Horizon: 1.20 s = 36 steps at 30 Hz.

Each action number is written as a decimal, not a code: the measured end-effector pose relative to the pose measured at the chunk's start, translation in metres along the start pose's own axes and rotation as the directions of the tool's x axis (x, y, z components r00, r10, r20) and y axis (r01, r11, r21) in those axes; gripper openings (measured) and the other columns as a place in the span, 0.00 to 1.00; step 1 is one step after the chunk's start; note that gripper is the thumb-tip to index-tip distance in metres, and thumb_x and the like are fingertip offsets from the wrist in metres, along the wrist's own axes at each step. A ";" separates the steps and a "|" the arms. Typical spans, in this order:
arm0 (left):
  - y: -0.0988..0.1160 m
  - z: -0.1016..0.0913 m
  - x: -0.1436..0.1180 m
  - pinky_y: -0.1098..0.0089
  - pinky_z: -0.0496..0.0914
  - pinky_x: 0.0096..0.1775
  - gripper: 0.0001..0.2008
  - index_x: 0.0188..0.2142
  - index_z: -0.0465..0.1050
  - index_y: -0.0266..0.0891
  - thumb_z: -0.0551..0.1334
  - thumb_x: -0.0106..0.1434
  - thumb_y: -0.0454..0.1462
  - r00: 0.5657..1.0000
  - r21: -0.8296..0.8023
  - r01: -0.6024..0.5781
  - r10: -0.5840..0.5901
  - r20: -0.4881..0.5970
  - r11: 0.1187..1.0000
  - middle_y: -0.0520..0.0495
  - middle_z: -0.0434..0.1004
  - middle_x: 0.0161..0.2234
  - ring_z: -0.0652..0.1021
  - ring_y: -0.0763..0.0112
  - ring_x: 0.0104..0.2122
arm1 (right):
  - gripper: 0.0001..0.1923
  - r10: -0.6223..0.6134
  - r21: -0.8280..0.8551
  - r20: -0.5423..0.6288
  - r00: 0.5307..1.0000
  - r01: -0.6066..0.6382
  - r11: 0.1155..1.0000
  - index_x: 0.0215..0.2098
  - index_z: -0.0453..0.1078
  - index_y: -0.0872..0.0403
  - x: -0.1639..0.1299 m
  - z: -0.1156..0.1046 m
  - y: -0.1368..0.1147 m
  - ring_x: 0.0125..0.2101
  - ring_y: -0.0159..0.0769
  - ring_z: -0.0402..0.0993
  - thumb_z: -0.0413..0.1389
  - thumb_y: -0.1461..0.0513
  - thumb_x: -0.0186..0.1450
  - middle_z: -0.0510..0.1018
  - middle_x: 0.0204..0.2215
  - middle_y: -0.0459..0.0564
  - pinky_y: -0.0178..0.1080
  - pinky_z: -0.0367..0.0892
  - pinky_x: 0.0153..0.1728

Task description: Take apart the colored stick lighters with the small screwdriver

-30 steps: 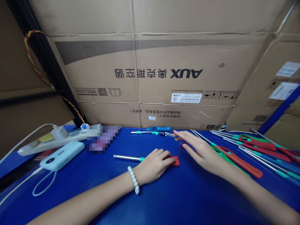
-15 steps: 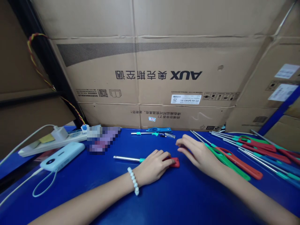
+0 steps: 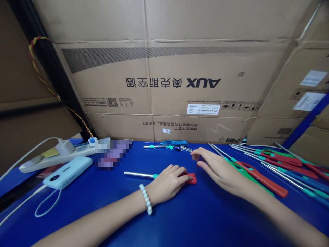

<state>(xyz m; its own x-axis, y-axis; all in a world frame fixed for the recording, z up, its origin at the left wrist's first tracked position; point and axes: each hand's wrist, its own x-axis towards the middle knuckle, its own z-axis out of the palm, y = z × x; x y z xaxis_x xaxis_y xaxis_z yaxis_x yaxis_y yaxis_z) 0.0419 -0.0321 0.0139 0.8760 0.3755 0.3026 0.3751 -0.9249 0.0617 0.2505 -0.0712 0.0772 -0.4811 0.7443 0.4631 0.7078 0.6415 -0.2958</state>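
Left hand: my left hand (image 3: 168,181) lies palm down on the blue table (image 3: 108,206), fingers curled together over the red handle (image 3: 191,178) of a rod (image 3: 138,174), pinning it flat; bead bracelet (image 3: 146,203) at the wrist.
Rod axis: it runs left-right; bare steel shaft sticks out left of my knuckles, teal collar right at them, red handle tip shows right of my fingertips.
Right hand: my right hand (image 3: 217,168) hovers low just right of and slightly beyond the red handle, fingers loosely spread and pointing left, holding nothing I can see; fingertips near the handle end but apart from it.
Key relation: handle end lies just left of and nearer than the right fingertips; left hand is already on it, so left is the closer one.
Pile: more rods (image 3: 272,168) lie fanned at right under and beyond my right forearm, thin shiny steel with flat red, green and teal looped handles.
Far items: one teal tool (image 3: 174,142) and a short rod lie by the cardboard box (image 3: 164,82).
Left side: white power bank (image 3: 67,171) with cord, power strip (image 3: 59,154) behind it.
Textures: table glossy smooth; handles look matte plastic or rubber.
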 end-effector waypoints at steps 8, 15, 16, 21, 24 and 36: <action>-0.001 0.001 0.000 0.67 0.63 0.41 0.11 0.49 0.66 0.41 0.48 0.72 0.34 1.000 0.011 -0.008 0.008 -0.021 1.000 0.46 0.69 0.42 0.70 0.66 0.41 | 0.03 0.010 0.044 -0.049 0.999 -0.008 0.999 0.38 0.64 0.52 0.001 0.000 0.003 0.33 0.35 0.74 0.49 0.64 0.68 0.76 0.33 0.49 0.36 0.68 0.35; -0.001 0.002 -0.001 0.67 0.63 0.40 0.10 0.47 0.66 0.41 0.49 0.71 0.34 1.000 0.039 0.000 0.000 -0.020 0.999 0.46 0.69 0.42 0.70 0.66 0.40 | 0.04 -0.036 -0.090 -0.144 0.989 0.023 0.996 0.36 0.63 0.53 0.000 0.012 0.004 0.31 0.37 0.73 0.48 0.63 0.68 0.74 0.31 0.50 0.37 0.68 0.32; -0.001 0.002 -0.001 0.66 0.63 0.40 0.10 0.48 0.66 0.41 0.49 0.71 0.34 1.000 0.041 0.001 0.000 -0.023 0.999 0.46 0.69 0.42 0.70 0.66 0.41 | 0.04 -0.037 -0.082 -0.135 0.990 0.026 0.996 0.38 0.64 0.53 0.000 0.010 0.004 0.33 0.37 0.74 0.48 0.63 0.69 0.75 0.32 0.50 0.38 0.69 0.33; -0.002 0.002 -0.001 0.67 0.63 0.41 0.10 0.47 0.67 0.41 0.52 0.69 0.32 1.000 0.018 -0.001 0.001 -0.018 1.000 0.47 0.69 0.42 0.70 0.66 0.41 | 0.13 -0.023 0.061 0.033 0.999 0.021 0.998 0.50 0.63 0.50 0.000 -0.006 0.002 0.40 0.36 0.73 0.43 0.65 0.70 0.75 0.41 0.52 0.39 0.70 0.40; -0.002 0.001 -0.001 0.67 0.63 0.43 0.12 0.48 0.67 0.40 0.54 0.66 0.30 1.000 -0.002 -0.003 0.003 -0.007 1.000 0.47 0.69 0.44 0.70 0.66 0.42 | 0.11 -0.012 0.022 0.035 0.999 0.011 1.000 0.48 0.64 0.51 0.000 -0.010 0.005 0.39 0.37 0.75 0.45 0.65 0.69 0.77 0.39 0.52 0.40 0.70 0.41; -0.002 0.000 -0.002 0.66 0.63 0.43 0.13 0.49 0.67 0.40 0.53 0.66 0.29 1.000 -0.009 0.001 -0.001 0.010 1.000 0.46 0.69 0.46 0.70 0.64 0.43 | 0.03 0.003 -0.119 -0.112 0.994 -0.016 0.993 0.38 0.64 0.53 0.000 0.006 0.003 0.33 0.38 0.75 0.48 0.65 0.68 0.77 0.32 0.50 0.38 0.68 0.34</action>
<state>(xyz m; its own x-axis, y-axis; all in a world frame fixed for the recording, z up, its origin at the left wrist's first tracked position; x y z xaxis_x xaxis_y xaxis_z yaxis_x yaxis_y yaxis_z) 0.0394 -0.0309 0.0136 0.8787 0.3767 0.2931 0.3730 -0.9251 0.0708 0.2501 -0.0681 0.0709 -0.4182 0.7210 0.5525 0.7720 0.6026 -0.2021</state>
